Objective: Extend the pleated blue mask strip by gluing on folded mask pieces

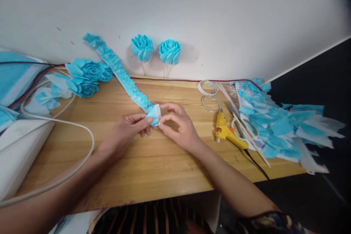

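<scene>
A long strip of pleated blue petals (pixel 123 75) on white tape runs from the wall down to my hands at the table's middle. My left hand (pixel 135 125) pinches the blue petal at the near end of the strip, thumb on top. From the right, my right hand (pixel 179 126) grips the same end, thumb and fingertips at the white edge beside the petal. The strip's far end leans up against the wall. Whatever lies under the fingertips is hidden.
Two finished blue flowers (pixel 142 48) on sticks stand by the wall; more flowers (pixel 86 76) lie left. A white cable (pixel 91 135) loops over my left forearm. Tape rolls (pixel 207 87), a yellow glue gun (pixel 229 133), scissors (pixel 242 126), sticks (pixel 253 142) and blue petals (pixel 276 124) lie right.
</scene>
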Demonstrator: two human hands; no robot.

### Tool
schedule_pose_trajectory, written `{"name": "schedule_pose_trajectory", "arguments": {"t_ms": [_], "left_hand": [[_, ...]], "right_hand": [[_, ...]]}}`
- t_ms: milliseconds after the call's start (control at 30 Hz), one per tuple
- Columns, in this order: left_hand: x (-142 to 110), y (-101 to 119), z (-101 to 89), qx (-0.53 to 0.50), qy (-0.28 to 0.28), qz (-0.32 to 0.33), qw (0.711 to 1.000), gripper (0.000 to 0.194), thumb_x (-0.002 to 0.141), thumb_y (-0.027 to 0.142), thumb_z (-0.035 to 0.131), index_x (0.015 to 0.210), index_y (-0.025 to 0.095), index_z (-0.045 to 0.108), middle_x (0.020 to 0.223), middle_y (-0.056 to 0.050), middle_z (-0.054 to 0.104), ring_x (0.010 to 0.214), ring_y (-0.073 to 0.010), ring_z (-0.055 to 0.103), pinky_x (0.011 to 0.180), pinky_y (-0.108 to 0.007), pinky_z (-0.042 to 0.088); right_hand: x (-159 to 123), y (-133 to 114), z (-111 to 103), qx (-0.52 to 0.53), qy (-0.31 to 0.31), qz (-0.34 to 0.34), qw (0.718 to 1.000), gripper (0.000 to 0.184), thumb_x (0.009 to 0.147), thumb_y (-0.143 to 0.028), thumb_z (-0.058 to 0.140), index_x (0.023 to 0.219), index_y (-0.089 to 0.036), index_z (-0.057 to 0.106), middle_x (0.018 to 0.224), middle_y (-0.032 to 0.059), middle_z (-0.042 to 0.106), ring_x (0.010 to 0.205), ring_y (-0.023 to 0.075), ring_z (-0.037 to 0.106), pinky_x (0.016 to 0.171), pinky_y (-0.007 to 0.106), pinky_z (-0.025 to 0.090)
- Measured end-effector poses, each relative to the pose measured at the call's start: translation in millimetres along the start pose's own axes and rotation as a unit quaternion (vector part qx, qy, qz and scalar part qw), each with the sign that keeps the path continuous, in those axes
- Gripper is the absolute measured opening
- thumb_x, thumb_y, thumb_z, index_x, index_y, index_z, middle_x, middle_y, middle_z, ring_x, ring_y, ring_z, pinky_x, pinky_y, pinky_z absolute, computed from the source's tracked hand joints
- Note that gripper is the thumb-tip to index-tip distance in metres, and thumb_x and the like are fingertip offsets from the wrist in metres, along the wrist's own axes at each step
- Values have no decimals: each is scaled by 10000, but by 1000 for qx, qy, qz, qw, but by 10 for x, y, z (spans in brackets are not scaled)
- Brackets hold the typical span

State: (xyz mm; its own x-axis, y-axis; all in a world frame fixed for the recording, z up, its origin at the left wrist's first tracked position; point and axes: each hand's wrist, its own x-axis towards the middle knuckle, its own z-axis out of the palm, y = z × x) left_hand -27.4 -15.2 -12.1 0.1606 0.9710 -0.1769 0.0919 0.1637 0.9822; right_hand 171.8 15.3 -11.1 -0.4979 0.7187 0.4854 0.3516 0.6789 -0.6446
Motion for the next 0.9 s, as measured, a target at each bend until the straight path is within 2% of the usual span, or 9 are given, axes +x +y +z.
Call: {"name": "schedule_pose_trajectory", "arguments": {"t_ms": [267,367,467,600,767,900], "left_hand": [[6,-4,0,7,-2,-11,1000,240,793,428,669,701,209,706,606,9,663,541,-118,538,542,-248,454],[0,5,14,2,-3,-15,1000,223,784,416,674,712,210,716,620,3,678,540,-120,544,533,-248,455],[1,14,20,10,-5,-12,1000,223,787,413,664,719,208,714,636,-1,685,547,-124,552,536,-252,461],[5,11,23,18,-11,-14,1000,240,777,436,672,745,201,707,648,8,673,559,-119,544,553,-245,452],[-15,2,51,38,-2,-6,999,263,743,448,709,769,187,688,645,32,622,595,-114,527,570,-227,404],[-25,2,57,76,15,-8,997,259,763,434,666,712,181,649,615,34,580,587,-117,514,567,-231,387]], "right_hand": [[-14,-8,49,119,-3,92,989,22,854,-217,654,854,-224,633,1166,71,646,1142,195,608,1007,424,465],[-24,-8,81,182,-6,158,971,78,833,-233,658,887,-214,605,1012,45,679,972,170,651,903,367,513],[-32,-1,103,238,-14,203,950,209,821,-238,646,1010,-207,562,865,6,664,805,136,640,776,305,522],[-32,7,106,259,-21,201,944,407,820,-214,629,1210,-213,512,813,-27,639,745,114,608,760,288,497],[-29,-23,111,248,-20,206,947,490,824,-212,628,1294,-227,491,815,-31,634,748,118,596,782,297,485],[-21,-36,88,257,-33,203,944,521,834,-208,629,1334,-233,484,838,-24,640,771,122,596,808,305,482]]}}
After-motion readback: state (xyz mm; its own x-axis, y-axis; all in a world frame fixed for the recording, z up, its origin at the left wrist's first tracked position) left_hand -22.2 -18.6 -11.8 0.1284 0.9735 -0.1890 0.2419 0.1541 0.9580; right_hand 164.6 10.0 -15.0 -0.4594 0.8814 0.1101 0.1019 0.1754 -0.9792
